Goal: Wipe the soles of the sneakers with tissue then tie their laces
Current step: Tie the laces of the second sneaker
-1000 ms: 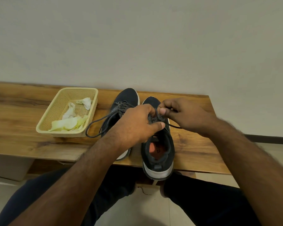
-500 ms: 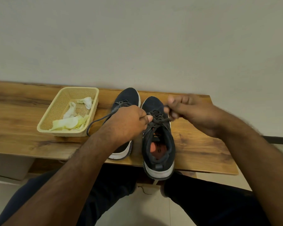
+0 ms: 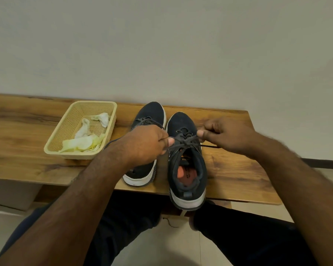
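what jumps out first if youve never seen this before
Two hands meet at the middle of the bench: the left hand and right hand each pinch a strand of the lace on the right sneaker, pulling it outward. The left sneaker stands beside it, its lace loose. At far left a basket holds crumpled tissues.

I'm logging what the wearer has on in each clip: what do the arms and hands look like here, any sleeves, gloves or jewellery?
Both forearms are bare right up to the frame edge: no sleeves show. The left hand and right hand wear no gloves, and no rings, watch or wristband are visible. Some hair shows on the forearms. Dark trousers cover the legs below.
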